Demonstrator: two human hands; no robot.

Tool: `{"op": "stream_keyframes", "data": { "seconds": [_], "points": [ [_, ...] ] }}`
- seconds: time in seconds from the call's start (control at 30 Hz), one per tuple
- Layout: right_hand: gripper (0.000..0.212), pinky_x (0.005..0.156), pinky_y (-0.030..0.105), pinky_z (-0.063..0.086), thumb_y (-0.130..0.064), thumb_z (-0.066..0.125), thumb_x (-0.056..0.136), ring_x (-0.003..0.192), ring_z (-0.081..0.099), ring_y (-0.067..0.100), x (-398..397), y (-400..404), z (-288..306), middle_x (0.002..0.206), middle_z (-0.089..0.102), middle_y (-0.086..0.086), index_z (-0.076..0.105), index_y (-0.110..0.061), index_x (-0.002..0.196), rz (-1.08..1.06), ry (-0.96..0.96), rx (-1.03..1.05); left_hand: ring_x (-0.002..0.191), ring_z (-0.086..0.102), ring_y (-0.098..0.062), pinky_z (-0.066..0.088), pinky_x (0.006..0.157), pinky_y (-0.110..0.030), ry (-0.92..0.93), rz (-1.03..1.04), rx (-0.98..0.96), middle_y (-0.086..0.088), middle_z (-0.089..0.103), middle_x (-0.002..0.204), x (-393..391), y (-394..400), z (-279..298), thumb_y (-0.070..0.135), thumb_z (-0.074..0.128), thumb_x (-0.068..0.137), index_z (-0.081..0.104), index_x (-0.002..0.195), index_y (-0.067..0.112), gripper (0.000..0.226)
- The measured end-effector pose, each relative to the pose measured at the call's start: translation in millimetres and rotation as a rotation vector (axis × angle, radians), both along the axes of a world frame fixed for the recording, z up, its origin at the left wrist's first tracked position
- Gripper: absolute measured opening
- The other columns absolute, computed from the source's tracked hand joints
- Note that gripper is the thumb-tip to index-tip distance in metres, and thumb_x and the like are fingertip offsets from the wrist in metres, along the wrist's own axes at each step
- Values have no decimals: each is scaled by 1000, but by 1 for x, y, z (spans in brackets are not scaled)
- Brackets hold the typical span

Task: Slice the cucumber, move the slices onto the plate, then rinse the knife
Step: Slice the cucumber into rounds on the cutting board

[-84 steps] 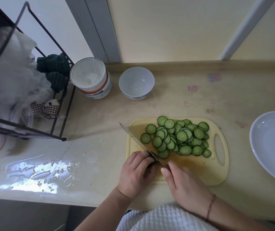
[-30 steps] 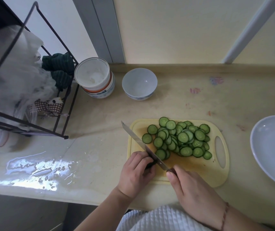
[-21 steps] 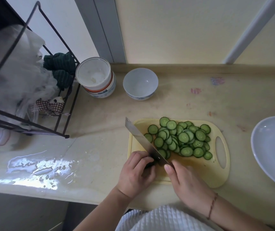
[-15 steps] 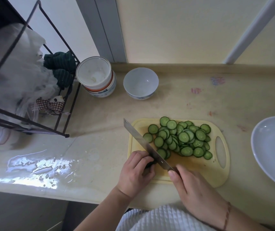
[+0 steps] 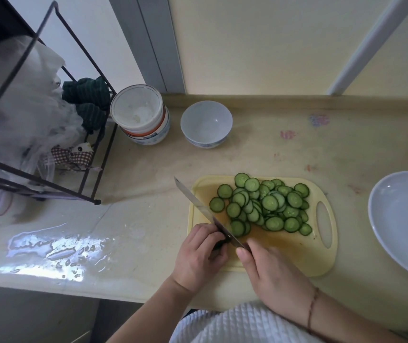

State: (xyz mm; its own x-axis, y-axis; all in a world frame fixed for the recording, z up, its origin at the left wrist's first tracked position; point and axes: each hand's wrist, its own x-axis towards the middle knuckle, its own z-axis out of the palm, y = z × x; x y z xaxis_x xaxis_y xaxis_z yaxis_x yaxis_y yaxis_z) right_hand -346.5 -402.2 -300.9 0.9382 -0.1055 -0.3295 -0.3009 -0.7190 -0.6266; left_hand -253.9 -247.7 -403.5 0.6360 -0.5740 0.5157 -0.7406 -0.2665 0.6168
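Cucumber work is sitting on a pale counter (image 5: 260,149), beside a black wire rack (image 5: 49,120) at the far left. White plate (image 5: 403,219) is lying at the right edge, well apart from the yellow cutting board (image 5: 297,253). Cucumber slices (image 5: 262,206) are lying heaped on the board's far half. Two white bowls, a lidded one (image 5: 141,115) and an open one (image 5: 206,122), are standing near the wall. Right hand (image 5: 272,276) is gripping the knife (image 5: 198,209) by its handle, blade running diagonally toward the board's far left corner. Left hand (image 5: 200,256) is curling its fingers around the dark cucumber stub (image 5: 220,243), just left of the blade.
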Motion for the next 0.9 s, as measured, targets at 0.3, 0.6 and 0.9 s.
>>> {"op": "stream_keyframes", "data": {
  "seconds": [0.3, 0.6, 0.9],
  "points": [
    [48, 51, 31, 40, -62, 11, 87, 53, 50, 13, 8, -7, -10, 63, 52, -4, 40, -26, 77, -78, 31, 18, 89, 60, -21, 49, 87, -22, 40, 11, 4, -2, 59, 101, -2, 3, 4, 6, 73, 82, 64, 98, 9, 19],
    [43, 52, 32, 39, -62, 15, 90, 53, 49, 15, -17, -7, 14, 57, 48, -3, 37, -28, 77, -43, -23, 57, 88, 61, -20, 51, 85, -23, 42, 19, 4, 2, 59, 103, -3, 2, 4, 6, 72, 82, 61, 97, 12, 19],
    [45, 57, 30, 40, -65, 6, 85, 58, 48, 13, -12, -1, 6, 65, 49, -6, 33, -30, 78, -14, 25, 9, 89, 62, -19, 51, 87, -22, 31, 24, -4, 1, 60, 103, -2, 1, 2, 2, 73, 79, 68, 91, 5, 13]
  ]
}}
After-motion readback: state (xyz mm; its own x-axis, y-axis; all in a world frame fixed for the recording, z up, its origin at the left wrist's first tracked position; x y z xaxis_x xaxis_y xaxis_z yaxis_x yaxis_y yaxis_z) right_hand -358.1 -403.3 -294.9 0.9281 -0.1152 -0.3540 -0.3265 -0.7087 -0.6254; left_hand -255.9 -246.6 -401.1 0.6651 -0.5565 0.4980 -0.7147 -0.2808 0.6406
